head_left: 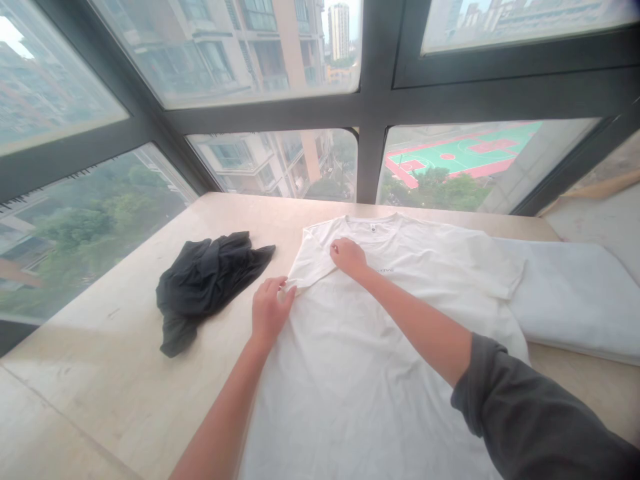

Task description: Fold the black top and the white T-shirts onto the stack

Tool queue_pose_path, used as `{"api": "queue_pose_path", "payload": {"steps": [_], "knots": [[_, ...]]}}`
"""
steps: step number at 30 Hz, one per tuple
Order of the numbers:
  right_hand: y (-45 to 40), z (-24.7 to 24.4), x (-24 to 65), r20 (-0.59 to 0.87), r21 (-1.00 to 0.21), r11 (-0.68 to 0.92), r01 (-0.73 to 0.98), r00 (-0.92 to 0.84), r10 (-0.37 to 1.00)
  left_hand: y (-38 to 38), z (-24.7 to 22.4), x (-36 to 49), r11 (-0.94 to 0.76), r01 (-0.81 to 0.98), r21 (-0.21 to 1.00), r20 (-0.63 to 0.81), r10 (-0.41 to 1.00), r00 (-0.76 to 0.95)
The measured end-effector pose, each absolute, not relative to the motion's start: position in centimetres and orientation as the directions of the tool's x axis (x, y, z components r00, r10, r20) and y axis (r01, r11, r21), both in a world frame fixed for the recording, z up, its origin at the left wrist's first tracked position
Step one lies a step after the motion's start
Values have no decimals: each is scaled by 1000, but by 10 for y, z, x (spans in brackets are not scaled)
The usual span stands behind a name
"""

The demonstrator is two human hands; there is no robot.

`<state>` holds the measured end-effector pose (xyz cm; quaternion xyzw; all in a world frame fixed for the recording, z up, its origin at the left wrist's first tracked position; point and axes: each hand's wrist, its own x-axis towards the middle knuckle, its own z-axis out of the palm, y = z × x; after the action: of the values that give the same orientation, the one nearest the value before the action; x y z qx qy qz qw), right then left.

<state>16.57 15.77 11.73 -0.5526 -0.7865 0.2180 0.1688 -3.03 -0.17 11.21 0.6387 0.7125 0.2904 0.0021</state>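
Note:
A white T-shirt (380, 353) lies spread on the ledge, its collar toward the window and its hem running out of view toward me. My left hand (271, 307) pinches the cuff edge of the left-side sleeve between thumb and fingers. Over the upper chest, close to that sleeve's inner end, my right hand (349, 256) is closed with its fingertips on the fabric, apparently pinching it. Small dark print on the chest is partly covered by my right wrist. Creases run across the shirt, and the right-side sleeve lies flat.
Left of the shirt a crumpled black garment (207, 283) rests on the pale stone ledge (100, 387). A folded white cloth (575, 293) lies at the right, partly under the shirt's sleeve. Dark window frames (367, 160) border the ledge at the back and left.

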Motion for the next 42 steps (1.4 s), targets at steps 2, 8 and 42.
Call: {"api": "queue_pose_path", "payload": {"steps": [2,8,42], "knots": [[168,119,153,38,-532,312,787,-346,938,-2,113,-33,21,893,450,352,914,-199],[203,117,114,82,-560,357,747,-379,922,6,107,-51,171,826,537,292,881,-372],[85,151,374,399,-646,351,678,-93,912,2,128,2,141,988,67,399,903,-156]]}}
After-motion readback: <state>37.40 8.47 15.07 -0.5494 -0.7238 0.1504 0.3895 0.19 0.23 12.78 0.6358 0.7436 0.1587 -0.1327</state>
